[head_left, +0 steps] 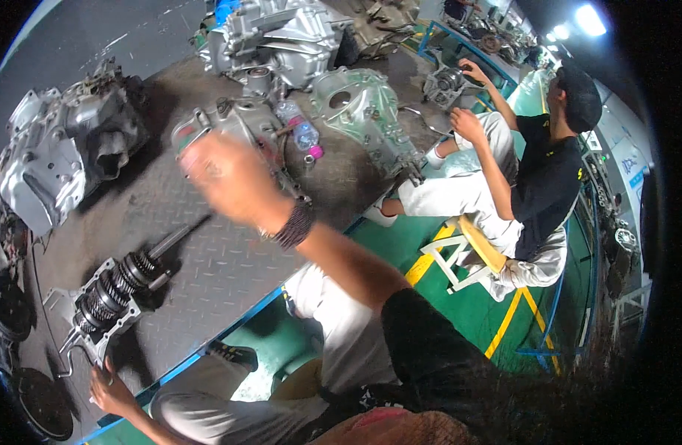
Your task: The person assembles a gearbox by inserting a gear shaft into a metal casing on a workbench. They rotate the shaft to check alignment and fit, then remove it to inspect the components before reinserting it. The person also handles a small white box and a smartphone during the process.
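Note:
My right hand [233, 179], smeared by motion, is over a silvery metal casing [253, 115] on the bench; whether its fingers hold anything cannot be made out. A dark bracelet circles that wrist. At the lower left my left hand [109, 389] has its fingers closed at the near edge of a gear housing [100, 343]. Dark toothed gears [112, 293] sit in a stack inside that housing, and a long shaft [179, 236] sticks out from it toward the middle of the bench. A thin bent metal rod [68, 362] lies beside the housing's near end.
A large gearbox casing [59, 156] stands at the left, another [282, 44] at the back. A bell-shaped casing [363, 107] and a plastic bottle [304, 132] are right of my hand. A seated co-worker [545, 170] handles a metal part [446, 83]. Black round parts [40, 404] lie far left.

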Motion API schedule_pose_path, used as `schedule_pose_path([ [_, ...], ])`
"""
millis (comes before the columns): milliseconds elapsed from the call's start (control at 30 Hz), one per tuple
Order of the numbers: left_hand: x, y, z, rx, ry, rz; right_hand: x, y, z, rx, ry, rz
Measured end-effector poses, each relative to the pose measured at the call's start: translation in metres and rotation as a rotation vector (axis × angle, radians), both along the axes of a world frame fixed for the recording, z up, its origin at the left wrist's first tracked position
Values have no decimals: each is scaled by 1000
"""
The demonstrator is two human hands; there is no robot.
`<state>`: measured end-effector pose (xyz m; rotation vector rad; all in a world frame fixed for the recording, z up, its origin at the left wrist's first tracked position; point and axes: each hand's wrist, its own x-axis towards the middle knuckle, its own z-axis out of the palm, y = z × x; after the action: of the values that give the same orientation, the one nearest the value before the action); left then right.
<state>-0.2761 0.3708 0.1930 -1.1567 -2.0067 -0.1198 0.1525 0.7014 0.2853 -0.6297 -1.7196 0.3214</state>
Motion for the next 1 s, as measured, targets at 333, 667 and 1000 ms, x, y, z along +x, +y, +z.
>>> schedule_pose_path([
  [333, 3, -5, -2, 25, -24, 10, 200, 82, -121, -790, 188, -423],
  [667, 0, -5, -2, -36, -35, 124, 199, 82, -126, -898, 547, -70],
  [1000, -17, -16, -13, -55, -21, 176, 177, 80, -82, -714, -274, 33],
])
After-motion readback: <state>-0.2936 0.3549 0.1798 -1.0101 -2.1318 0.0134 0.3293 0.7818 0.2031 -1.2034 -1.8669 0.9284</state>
